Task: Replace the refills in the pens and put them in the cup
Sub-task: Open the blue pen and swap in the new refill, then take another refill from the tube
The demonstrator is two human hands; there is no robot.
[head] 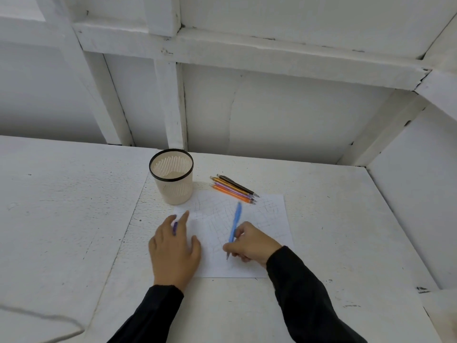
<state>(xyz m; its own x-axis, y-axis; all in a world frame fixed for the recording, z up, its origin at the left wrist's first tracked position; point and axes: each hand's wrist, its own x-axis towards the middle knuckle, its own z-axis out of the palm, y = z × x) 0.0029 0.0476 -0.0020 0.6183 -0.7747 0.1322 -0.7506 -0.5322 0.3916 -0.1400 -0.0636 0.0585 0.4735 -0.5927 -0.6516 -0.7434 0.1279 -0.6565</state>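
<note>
My right hand (249, 242) grips a light blue pen (235, 222), tip down on a white sheet of paper (269, 219) covered in scribbles. My left hand (173, 246) lies flat on the sheet's left edge with fingers spread; a small purple piece (175, 228) shows between its fingers. A beige slotted cup (171, 175) with a black rim stands upright behind the paper, nothing visible inside. To its right lies a row of several pens (233, 189), black, orange and purple, touching the paper's far edge.
The white table (61, 206) has a crack line running down left of the paper. A white panelled wall (272, 107) stands behind and a side wall closes in at the right. A grey cable (37, 315) lies at the lower left.
</note>
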